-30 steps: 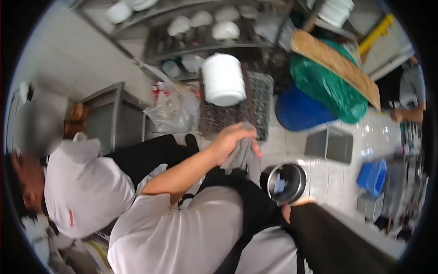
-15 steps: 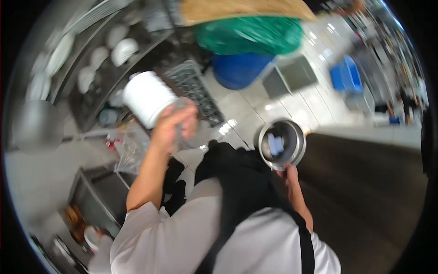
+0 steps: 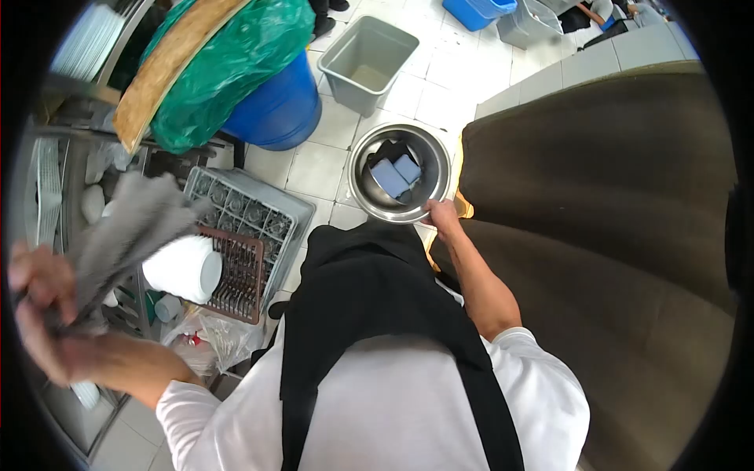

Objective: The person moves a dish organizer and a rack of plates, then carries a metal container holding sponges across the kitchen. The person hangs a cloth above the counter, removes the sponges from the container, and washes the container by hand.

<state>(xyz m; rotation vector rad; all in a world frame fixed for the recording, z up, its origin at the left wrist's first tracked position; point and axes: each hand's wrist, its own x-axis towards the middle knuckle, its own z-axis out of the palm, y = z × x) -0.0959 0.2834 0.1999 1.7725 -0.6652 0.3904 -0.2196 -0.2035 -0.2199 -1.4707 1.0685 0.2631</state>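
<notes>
At the left edge, my left hand (image 3: 51,314) is blurred and closed on a grey cloth (image 3: 129,231), which spreads up and to the right. My right hand (image 3: 441,213) grips the lower right rim of a round steel bowl (image 3: 436,145). Inside that bowl lie two blue-grey blocks (image 3: 389,177) and something dark. Beside the cloth, a white stack of round dishes (image 3: 184,269) rests on a brown rack (image 3: 250,294). The brown rack sits on a grey crate of glasses (image 3: 294,212).
A blue barrel (image 3: 283,114) with a green bag (image 3: 236,71) and a tan board (image 3: 169,67) stands upper left. A grey bin (image 3: 365,51) is beyond the bowl. Brown surfaces (image 3: 597,157) fill the right. People (image 3: 609,16) are at the top right.
My view has turned. My left hand has moved left, away from the white stack, with the cloth in it. The bowl is still in my right hand and appears higher and further left.
</notes>
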